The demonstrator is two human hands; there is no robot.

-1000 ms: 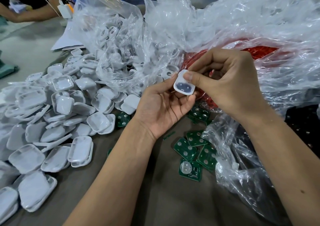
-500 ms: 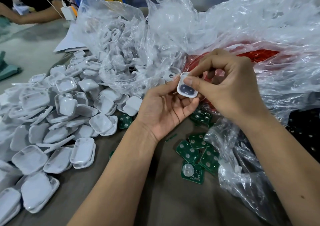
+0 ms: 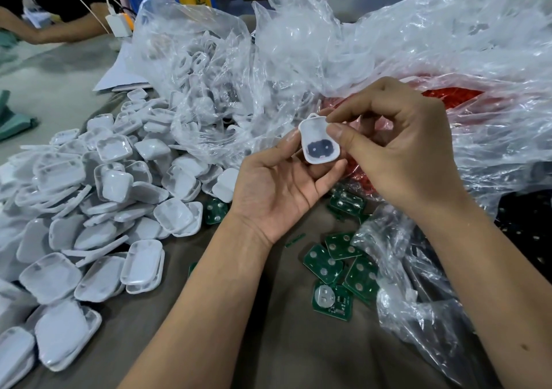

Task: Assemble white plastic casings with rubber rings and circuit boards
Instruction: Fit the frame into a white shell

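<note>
Head view shows the left hand (image 3: 277, 191) cradling a white casing (image 3: 319, 142) upright on curled fingertips, long axis running near-to-far, while the right hand (image 3: 403, 149) pinches its right edge with thumb and forefinger, circuit boards (image 3: 324, 264) lying nearer below.

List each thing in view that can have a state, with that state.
white casing: held up off the table, hollow side showing, dark part inside
left hand: cradles the casing
right hand: pinches its upper right edge
loose casings: heaped, unassembled
circuit boards: scattered loose
clear bag: open
</note>
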